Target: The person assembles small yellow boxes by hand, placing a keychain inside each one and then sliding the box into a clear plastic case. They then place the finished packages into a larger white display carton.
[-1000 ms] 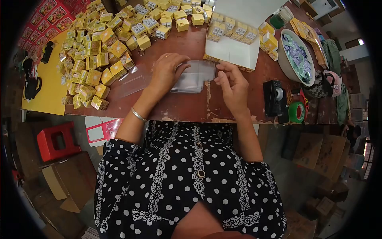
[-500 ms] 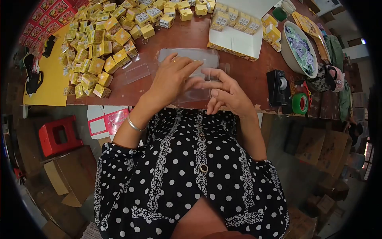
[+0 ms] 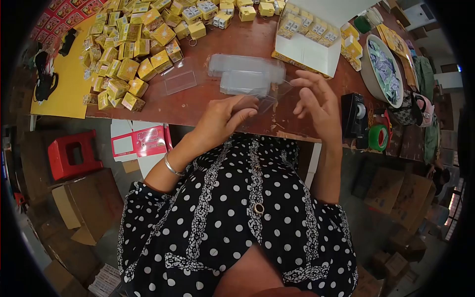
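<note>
My left hand [image 3: 230,114] is near the table's front edge, thumb and fingers pinched together on the near end of a clear plastic piece [image 3: 264,103]. My right hand [image 3: 319,101] is raised to the right of it, fingers apart and holding nothing. Just beyond my hands, clear plastic boxes [image 3: 245,74] lie on the brown table [image 3: 198,109]. A flat clear plastic piece [image 3: 180,82] lies to their left, beside a big heap of small yellow boxes [image 3: 127,69].
A white-lined display carton [image 3: 309,52] holds small yellow-and-white items at the back right. Further right are a bowl of purple and green packets [image 3: 383,74], a black tape dispenser [image 3: 354,116] and green tape [image 3: 378,137]. A red stool [image 3: 75,154] stands below left.
My hands have moved apart: the right one lifted to the right, and the left one came down toward the table's edge. The clear boxes are now less covered. The view has shifted slightly.
</note>
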### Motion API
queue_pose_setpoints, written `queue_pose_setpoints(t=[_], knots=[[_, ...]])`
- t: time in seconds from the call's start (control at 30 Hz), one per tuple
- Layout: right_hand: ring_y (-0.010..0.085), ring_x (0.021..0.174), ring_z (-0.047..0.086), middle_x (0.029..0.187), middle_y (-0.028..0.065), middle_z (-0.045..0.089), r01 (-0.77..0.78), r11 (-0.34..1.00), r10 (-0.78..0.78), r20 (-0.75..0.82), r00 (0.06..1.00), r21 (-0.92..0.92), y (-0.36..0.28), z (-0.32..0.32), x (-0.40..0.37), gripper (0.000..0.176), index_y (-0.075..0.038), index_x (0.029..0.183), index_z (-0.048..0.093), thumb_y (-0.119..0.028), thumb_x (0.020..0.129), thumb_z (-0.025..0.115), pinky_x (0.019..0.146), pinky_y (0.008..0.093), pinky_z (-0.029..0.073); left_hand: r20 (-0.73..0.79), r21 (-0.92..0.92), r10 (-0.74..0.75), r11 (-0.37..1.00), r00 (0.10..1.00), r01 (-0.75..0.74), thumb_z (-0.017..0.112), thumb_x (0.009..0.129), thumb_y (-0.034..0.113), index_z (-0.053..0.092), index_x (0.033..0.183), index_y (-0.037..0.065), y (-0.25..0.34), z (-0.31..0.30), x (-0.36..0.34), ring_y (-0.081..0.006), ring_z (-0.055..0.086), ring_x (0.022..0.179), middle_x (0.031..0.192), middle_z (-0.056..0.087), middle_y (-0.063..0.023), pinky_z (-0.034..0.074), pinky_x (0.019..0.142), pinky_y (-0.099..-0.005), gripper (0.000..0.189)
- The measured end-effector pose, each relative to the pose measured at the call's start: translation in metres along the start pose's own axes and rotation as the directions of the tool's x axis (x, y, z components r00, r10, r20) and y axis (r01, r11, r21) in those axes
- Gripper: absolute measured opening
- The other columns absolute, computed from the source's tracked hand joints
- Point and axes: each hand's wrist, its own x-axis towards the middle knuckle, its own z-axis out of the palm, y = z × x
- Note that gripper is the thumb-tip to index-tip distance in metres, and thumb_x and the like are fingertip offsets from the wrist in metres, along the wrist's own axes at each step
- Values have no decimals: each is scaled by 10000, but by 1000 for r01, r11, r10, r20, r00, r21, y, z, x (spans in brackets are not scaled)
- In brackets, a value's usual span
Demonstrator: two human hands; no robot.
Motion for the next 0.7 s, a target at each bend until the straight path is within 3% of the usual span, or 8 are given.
queue_pose_setpoints(t=[0.03,0.2,0.27,0.33,0.4,0.5,0.6,0.7], knots=[[80,597,605,977,106,728,-90,995,87,76,993,36,1,5,1,272,42,1189,648,-182,1054,574,570,212,497,3,-67,11,998,1000,-11,693,983,205,579,1339,26,2,3,-1,-281,743,874,1022,740,-171,572,777,-378,414],[84,585,608,902,125,725,-35,998,23,257,966,44,29,14,19,307,61,1093,685,-222,1069,570,546,212,495,-32,-182,-19,983,999,12,596,1056,263,489,1437,11,5,1,-13,-199,682,888,980,681,-92,552,822,-333,469],[89,563,600,907,122,728,-148,956,68,297,952,255,35,19,32,352,54,1082,684,-263,1086,530,535,209,490,-114,-127,42,990,993,-57,538,1081,319,496,1432,9,0,-2,-21,-207,671,847,976,673,-92,544,788,-337,471],[92,589,601,919,111,729,-161,938,67,296,953,306,38,29,57,383,38,1070,687,-289,1097,491,573,219,500,-180,-144,83,983,980,-110,463,1105,322,502,1427,-2,-2,-6,-31,-201,660,804,961,663,-87,536,757,-328,459],[95,704,644,940,87,725,-83,992,63,193,979,99,45,44,90,323,28,1107,672,-262,1078,533,648,234,521,-175,-232,13,971,984,-54,464,1095,279,519,1400,-25,1,-16,-44,-224,683,838,1023,671,-162,545,778,-353,434],[107,838,671,961,54,716,32,998,-13,289,957,-61,36,109,116,265,1,1165,656,-226,1042,600,717,250,532,-253,-249,115,952,960,-180,434,1093,273,524,1391,-44,4,-24,-55,-196,656,796,964,634,-124,540,758,-334,445],[145,877,691,963,63,719,192,981,-175,344,923,-15,62,165,148,302,-18,1211,642,-208,981,685,729,281,545,-310,-246,136,944,941,-218,429,1087,282,527,1375,-60,3,-32,-60,-192,652,808,959,619,-107,537,759,-328,457],[210,868,709,991,105,730,303,922,-212,341,916,-239,73,200,168,332,-21,1188,639,-214,932,726,750,344,557,-332,-270,121,938,935,-217,450,1074,286,523,1365,-63,-11,-35,-67,-188,648,849,1019,604,-116,539,782,-323,460]])
